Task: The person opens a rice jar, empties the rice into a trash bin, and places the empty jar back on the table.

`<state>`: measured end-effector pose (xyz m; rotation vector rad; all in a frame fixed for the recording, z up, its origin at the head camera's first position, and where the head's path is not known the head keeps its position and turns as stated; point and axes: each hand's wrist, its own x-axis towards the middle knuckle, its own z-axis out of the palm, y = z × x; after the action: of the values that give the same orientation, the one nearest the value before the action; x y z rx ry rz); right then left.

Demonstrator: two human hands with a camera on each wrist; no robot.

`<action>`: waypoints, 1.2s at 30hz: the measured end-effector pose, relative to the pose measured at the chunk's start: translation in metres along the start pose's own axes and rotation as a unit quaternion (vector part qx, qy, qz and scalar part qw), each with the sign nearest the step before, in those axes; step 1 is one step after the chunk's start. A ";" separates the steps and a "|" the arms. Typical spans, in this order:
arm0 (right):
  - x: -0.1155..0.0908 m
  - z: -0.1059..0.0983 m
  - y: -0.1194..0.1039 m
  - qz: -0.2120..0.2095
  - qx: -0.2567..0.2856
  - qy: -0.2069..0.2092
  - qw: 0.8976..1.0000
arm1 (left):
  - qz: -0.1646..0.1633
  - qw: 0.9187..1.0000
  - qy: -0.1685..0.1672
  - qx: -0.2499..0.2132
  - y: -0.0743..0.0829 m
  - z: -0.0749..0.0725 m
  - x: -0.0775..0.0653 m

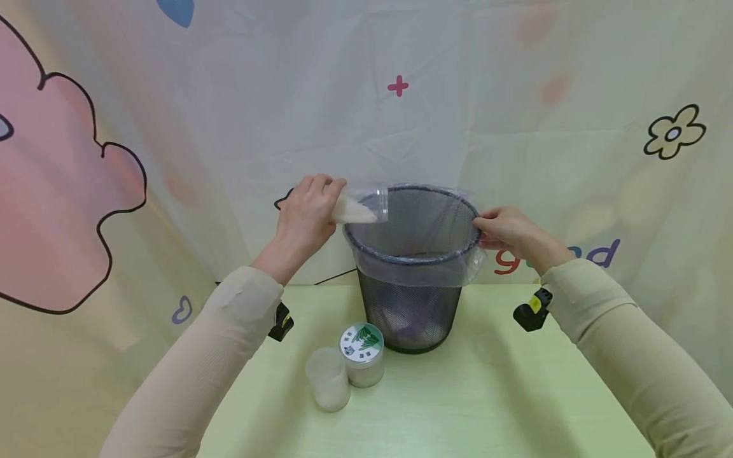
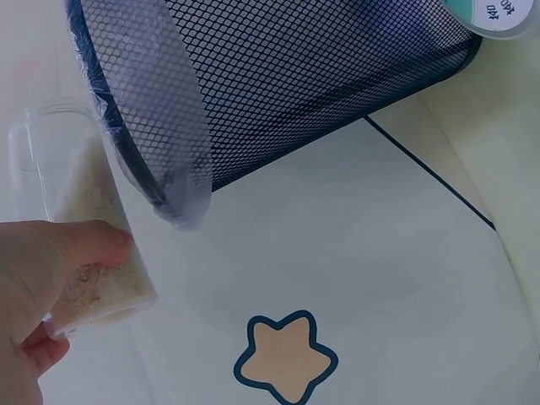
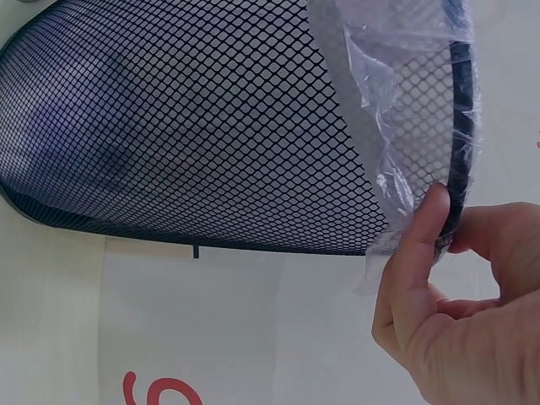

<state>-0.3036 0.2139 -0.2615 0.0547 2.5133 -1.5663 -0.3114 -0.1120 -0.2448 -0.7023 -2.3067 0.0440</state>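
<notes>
Printed curtain (image 1: 426,140) hangs behind pale table (image 1: 458,407)

Both arms reach forward. The left hand (image 1: 308,210) grips a clear jar (image 1: 359,210) of pale contents, tipped sideways, its mouth by the left rim of the standing mesh bin (image 1: 372,299). Opposite, the right hand (image 1: 506,232) pinches the rim and plastic liner (image 1: 412,273) between thumb and fingers.

Bin (image 1: 409,308) stood on tabletop (image 1: 458,407), curtain (image 1: 515,95) behind. Liner (image 1: 412,275) sat inside the bin, edge folded down over the rim. Lidded jar (image 1: 363,355) stood before the bin, toward its left side; cup (image 1: 329,380) just beside the jar, left and slightly nearer the wearer. Container (image 1: 378,198) lay on its side in left hand (image 1: 309,207), by the bin's left rim, mouth toward the bin; loose contents (image 1: 355,213) inside. Right hand (image 1: 509,232) at right rim, liner and rim between thumb and finger.
</notes>
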 end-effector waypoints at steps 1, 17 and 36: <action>0.000 0.000 0.000 0.000 -0.001 0.000 1.000 | 0.003 1.000 -0.002 0.002 0.000 0.000 0.001; 0.002 -0.002 -0.001 0.002 0.000 0.001 1.000 | 0.047 0.998 0.026 0.019 0.003 -0.003 0.006; 0.004 -0.002 0.001 -0.010 -0.007 -0.002 1.000 | 0.083 0.994 0.064 0.042 0.005 -0.004 0.007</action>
<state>-0.3073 0.2155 -0.2622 0.0248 2.5295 -1.5558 -0.3107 -0.1046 -0.2385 -0.8281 -2.1079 0.1664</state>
